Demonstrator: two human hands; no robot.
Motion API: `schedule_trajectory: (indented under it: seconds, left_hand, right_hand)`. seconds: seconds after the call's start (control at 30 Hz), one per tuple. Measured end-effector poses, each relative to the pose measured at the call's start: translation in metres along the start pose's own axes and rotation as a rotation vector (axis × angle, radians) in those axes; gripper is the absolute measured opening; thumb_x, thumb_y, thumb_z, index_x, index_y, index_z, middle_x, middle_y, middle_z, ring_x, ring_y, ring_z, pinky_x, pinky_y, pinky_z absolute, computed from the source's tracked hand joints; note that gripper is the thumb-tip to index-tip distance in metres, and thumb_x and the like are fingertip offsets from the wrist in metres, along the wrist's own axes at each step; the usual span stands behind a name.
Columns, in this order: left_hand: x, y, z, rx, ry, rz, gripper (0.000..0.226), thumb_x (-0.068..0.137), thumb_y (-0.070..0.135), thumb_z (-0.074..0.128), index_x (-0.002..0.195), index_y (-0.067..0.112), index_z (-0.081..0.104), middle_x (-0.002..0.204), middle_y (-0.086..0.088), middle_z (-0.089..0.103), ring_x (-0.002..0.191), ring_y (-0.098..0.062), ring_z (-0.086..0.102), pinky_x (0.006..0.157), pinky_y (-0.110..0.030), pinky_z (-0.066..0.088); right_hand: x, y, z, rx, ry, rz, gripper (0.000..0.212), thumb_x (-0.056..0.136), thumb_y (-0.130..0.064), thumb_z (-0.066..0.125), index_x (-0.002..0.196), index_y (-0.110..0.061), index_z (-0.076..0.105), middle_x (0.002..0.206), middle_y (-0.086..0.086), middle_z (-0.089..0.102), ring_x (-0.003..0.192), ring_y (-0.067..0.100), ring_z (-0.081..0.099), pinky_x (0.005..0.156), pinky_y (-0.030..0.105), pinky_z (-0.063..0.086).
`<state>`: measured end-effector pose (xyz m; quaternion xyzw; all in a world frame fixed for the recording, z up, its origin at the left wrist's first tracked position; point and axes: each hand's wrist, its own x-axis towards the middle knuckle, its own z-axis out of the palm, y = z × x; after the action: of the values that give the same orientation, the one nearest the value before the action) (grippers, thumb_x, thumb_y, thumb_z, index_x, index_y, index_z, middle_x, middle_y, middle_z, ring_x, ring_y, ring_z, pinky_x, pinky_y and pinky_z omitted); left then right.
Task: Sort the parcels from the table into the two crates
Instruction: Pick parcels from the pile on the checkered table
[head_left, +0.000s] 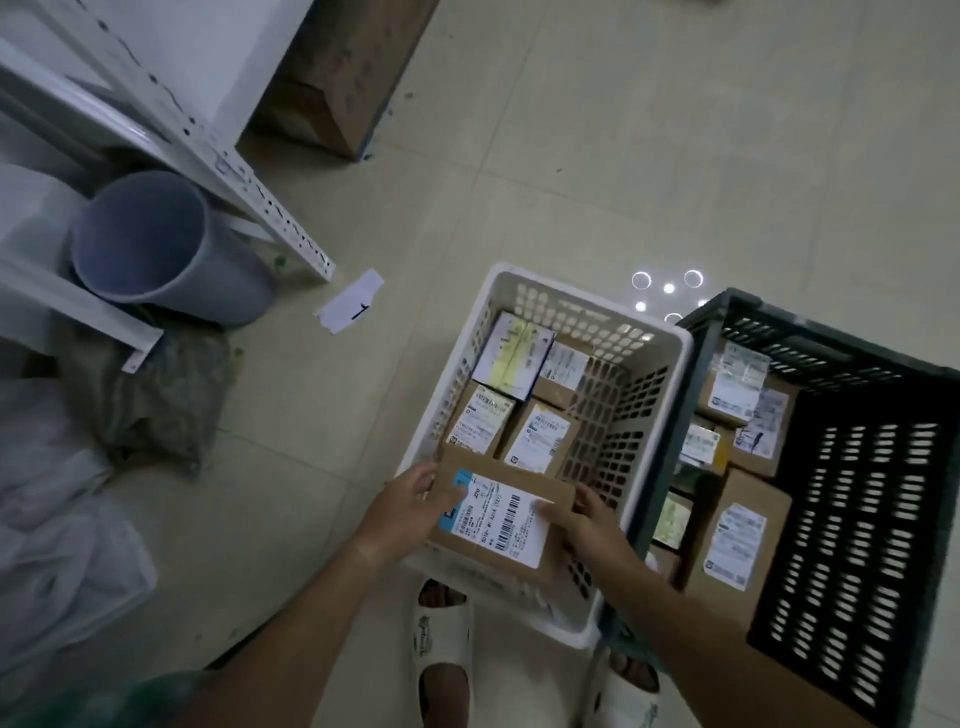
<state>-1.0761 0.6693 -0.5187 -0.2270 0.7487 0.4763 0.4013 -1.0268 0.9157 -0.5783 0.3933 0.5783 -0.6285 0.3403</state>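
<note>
A brown cardboard parcel (506, 480) with a white shipping label hangs over the near end of the white crate (540, 283). My left hand (410, 501) grips its left edge and my right hand (582, 519) grips its right edge. Several labelled boxes lie inside the white crate beyond it. Right beside it stands a dark crate (857, 467), also holding several labelled cardboard parcels. The table is out of view.
A white metal rack (228, 161) stands at the left with a grey bucket (156, 249) lying under it. A paper slip (350, 301) lies on the tiled floor. Bags sit at the far left, a brown carton (332, 78) at the top.
</note>
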Motion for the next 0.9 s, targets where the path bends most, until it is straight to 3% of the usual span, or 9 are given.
schedule_trajectory:
  seconds: [0.1, 0.23, 0.3, 0.37, 0.5, 0.63, 0.7, 0.8, 0.9]
  left_hand:
    - [0.045, -0.026, 0.01, 0.065, -0.044, -0.045, 0.042, 0.094, 0.039, 0.075, 0.134, 0.032, 0.063, 0.125, 0.006, 0.073, 0.109, -0.011, 0.072, 0.098, -0.041, 0.058]
    - [0.091, -0.048, 0.022, 0.158, -0.054, -0.069, 0.038, 0.094, 0.035, 0.075, 0.127, 0.025, 0.061, 0.124, 0.002, 0.071, 0.103, -0.009, 0.072, 0.082, -0.027, 0.061]
    - [0.109, -0.058, 0.026, 0.201, -0.052, -0.093, 0.037, 0.092, 0.036, 0.077, 0.122, 0.023, 0.062, 0.118, 0.003, 0.072, 0.103, -0.014, 0.072, 0.09, -0.038, 0.061]
    - [0.122, -0.065, 0.027, 0.257, -0.062, -0.103, 0.034, 0.09, 0.039, 0.077, 0.12, 0.025, 0.065, 0.114, 0.004, 0.074, 0.102, -0.016, 0.072, 0.093, -0.044, 0.059]
    - [0.135, -0.077, 0.032, 0.313, -0.082, -0.098, 0.032, 0.082, 0.042, 0.074, 0.113, 0.043, 0.066, 0.111, 0.017, 0.071, 0.107, -0.009, 0.067, 0.085, -0.029, 0.053]
    - [0.14, -0.085, 0.035, 0.356, -0.091, -0.123, 0.045, 0.075, 0.043, 0.066, 0.118, 0.05, 0.053, 0.111, 0.017, 0.064, 0.116, -0.018, 0.062, 0.106, -0.044, 0.051]
    - [0.138, -0.084, 0.035, 0.36, -0.096, -0.134, 0.04, 0.071, 0.046, 0.061, 0.109, 0.053, 0.051, 0.105, 0.022, 0.06, 0.113, -0.017, 0.061, 0.105, -0.043, 0.051]
    - [0.13, -0.075, 0.034, 0.377, -0.102, -0.122, 0.048, 0.067, 0.049, 0.054, 0.114, 0.058, 0.052, 0.114, 0.017, 0.063, 0.114, -0.018, 0.062, 0.102, -0.042, 0.052]
    - [0.126, -0.069, 0.032, 0.384, -0.107, -0.151, 0.052, 0.071, 0.033, 0.053, 0.12, 0.05, 0.056, 0.122, 0.01, 0.067, 0.118, -0.019, 0.062, 0.105, -0.047, 0.052]
  right_hand:
    - [0.046, 0.03, 0.01, -0.02, 0.042, 0.055, 0.056, 0.087, -0.034, 0.081, 0.134, -0.022, 0.055, 0.12, 0.001, 0.072, 0.088, 0.016, 0.077, 0.066, 0.031, 0.063]
    - [0.09, 0.054, 0.025, -0.035, 0.088, 0.111, 0.047, 0.089, -0.031, 0.078, 0.125, -0.025, 0.049, 0.103, -0.01, 0.067, 0.075, 0.01, 0.071, 0.051, 0.025, 0.054]
    - [0.107, 0.062, 0.031, -0.053, 0.093, 0.124, 0.05, 0.09, -0.028, 0.078, 0.125, -0.032, 0.042, 0.109, -0.011, 0.063, 0.076, 0.004, 0.062, 0.052, 0.022, 0.051]
    - [0.121, 0.069, 0.039, -0.07, 0.083, 0.116, 0.059, 0.091, -0.021, 0.077, 0.14, -0.026, 0.043, 0.125, -0.003, 0.065, 0.079, 0.002, 0.063, 0.054, 0.019, 0.05]
    - [0.143, 0.081, 0.056, -0.133, 0.058, 0.025, 0.069, 0.088, -0.007, 0.076, 0.147, -0.02, 0.043, 0.12, -0.004, 0.062, 0.102, 0.012, 0.063, 0.066, 0.015, 0.054]
    - [0.145, 0.095, 0.067, -0.183, 0.063, -0.019, 0.077, 0.085, -0.023, 0.081, 0.147, -0.039, 0.037, 0.129, -0.006, 0.061, 0.115, 0.019, 0.061, 0.099, 0.047, 0.055]
    - [0.141, 0.101, 0.065, -0.2, 0.064, -0.04, 0.077, 0.085, -0.022, 0.08, 0.142, -0.052, 0.038, 0.121, -0.018, 0.06, 0.113, 0.013, 0.06, 0.1, 0.045, 0.054]
    - [0.131, 0.103, 0.057, -0.23, 0.047, -0.047, 0.077, 0.085, -0.028, 0.082, 0.127, -0.071, 0.034, 0.112, -0.034, 0.053, 0.112, 0.006, 0.056, 0.099, 0.036, 0.048]
    - [0.124, 0.099, 0.049, -0.208, 0.048, -0.034, 0.088, 0.082, -0.048, 0.081, 0.153, -0.049, 0.03, 0.12, -0.029, 0.056, 0.115, 0.01, 0.055, 0.099, 0.031, 0.045]
